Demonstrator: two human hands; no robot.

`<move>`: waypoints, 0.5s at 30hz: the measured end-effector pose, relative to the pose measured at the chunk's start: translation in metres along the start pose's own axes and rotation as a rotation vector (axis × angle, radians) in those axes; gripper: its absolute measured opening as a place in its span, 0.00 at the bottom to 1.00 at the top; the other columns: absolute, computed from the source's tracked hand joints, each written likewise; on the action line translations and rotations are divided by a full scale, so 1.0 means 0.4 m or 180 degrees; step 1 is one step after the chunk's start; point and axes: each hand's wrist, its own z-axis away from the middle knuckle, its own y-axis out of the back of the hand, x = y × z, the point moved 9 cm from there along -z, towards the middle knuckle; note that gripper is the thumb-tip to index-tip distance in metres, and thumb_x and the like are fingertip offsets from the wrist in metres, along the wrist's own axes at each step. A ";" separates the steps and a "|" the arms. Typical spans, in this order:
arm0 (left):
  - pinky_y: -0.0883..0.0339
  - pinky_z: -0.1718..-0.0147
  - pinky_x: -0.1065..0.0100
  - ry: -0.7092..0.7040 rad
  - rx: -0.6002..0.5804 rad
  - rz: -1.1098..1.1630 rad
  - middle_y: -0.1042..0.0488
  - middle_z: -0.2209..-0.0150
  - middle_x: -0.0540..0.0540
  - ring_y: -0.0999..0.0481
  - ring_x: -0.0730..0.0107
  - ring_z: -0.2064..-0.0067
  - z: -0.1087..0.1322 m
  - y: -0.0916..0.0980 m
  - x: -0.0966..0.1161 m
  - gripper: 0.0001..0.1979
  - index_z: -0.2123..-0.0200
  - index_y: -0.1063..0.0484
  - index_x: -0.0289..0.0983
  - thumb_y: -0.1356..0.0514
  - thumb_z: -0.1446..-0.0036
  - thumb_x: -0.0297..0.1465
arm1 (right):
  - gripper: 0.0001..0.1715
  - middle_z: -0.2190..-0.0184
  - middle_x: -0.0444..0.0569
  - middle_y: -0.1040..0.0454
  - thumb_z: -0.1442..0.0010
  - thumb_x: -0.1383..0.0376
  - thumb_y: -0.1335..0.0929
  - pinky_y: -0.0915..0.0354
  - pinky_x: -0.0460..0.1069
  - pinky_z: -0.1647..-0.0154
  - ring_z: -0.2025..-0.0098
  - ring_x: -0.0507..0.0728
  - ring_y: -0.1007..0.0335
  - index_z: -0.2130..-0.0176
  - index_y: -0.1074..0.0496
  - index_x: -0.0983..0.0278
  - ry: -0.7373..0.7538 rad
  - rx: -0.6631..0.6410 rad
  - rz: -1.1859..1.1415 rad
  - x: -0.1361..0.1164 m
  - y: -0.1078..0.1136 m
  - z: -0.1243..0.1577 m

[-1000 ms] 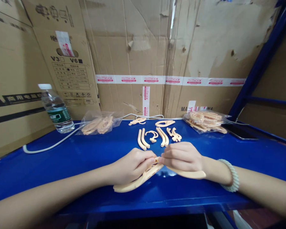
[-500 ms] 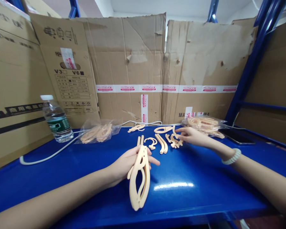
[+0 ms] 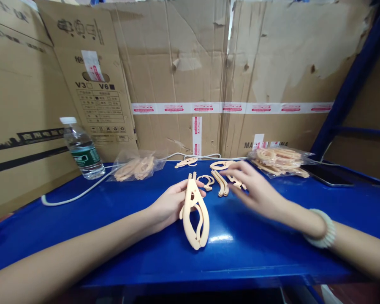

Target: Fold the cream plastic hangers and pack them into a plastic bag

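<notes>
My left hand (image 3: 169, 207) is closed around a beige plastic folding hanger (image 3: 204, 228), its arms folded together and its rounded end towards me. Part of the hanger's upper end is covered by my fingers. My right hand (image 3: 256, 190) hovers over the right side of the loose parts, smeared by motion; whether anything is between its fingers cannot be made out. Close to it lie a pile of small hooks (image 3: 238, 184), partly covered, and a pair of curved hanger arms (image 3: 221, 184). Left of those arms are curved hooks (image 3: 206, 182).
Two folded hangers, one at the back (image 3: 186, 162) and one further right (image 3: 220, 165), lie on the blue table (image 3: 139, 253). Bagged hanger parts sit left (image 3: 136, 166) and right (image 3: 278, 160). A water bottle (image 3: 84, 152), white cable (image 3: 72, 198) and phone (image 3: 327, 175) are around; cardboard (image 3: 177, 80) stands behind.
My right hand has drawn back from the hook pile towards me. My left hand still holds the hanger, now turned slightly. The whole view has tilted downward a little.
</notes>
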 end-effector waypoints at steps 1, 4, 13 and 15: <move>0.33 0.71 0.71 -0.0060 0.0020 0.0014 0.23 0.68 0.45 0.25 0.71 0.71 0.000 0.001 0.002 0.09 0.60 0.26 0.33 0.38 0.47 0.24 | 0.17 0.50 0.60 0.33 0.33 0.66 0.37 0.33 0.58 0.47 0.47 0.62 0.35 0.46 0.31 0.65 0.0597 -0.0129 -0.0168 -0.088 -0.012 0.005; 0.32 0.70 0.70 -0.0194 0.0012 0.0057 0.22 0.67 0.45 0.25 0.71 0.71 0.005 -0.001 0.008 0.12 0.57 0.26 0.34 0.36 0.46 0.27 | 0.12 0.53 0.56 0.28 0.32 0.67 0.37 0.35 0.55 0.44 0.45 0.60 0.37 0.50 0.29 0.65 0.1755 -0.0589 -0.0380 -0.256 -0.053 0.041; 0.31 0.54 0.58 -0.0166 -0.0535 -0.0289 0.22 0.57 0.39 0.23 0.56 0.55 0.030 -0.045 -0.011 0.23 0.53 0.26 0.32 0.35 0.44 0.43 | 0.13 0.58 0.54 0.25 0.30 0.71 0.41 0.34 0.55 0.45 0.48 0.59 0.34 0.61 0.28 0.67 0.1656 -0.0421 -0.0076 -0.235 -0.072 0.052; 0.30 0.56 0.60 -0.0236 -0.0695 -0.0683 0.22 0.58 0.41 0.22 0.59 0.58 0.039 -0.059 -0.014 0.23 0.51 0.27 0.33 0.33 0.46 0.40 | 0.12 0.58 0.54 0.26 0.30 0.71 0.40 0.37 0.60 0.43 0.48 0.60 0.34 0.61 0.29 0.66 0.1575 -0.0320 0.0176 -0.235 -0.072 0.050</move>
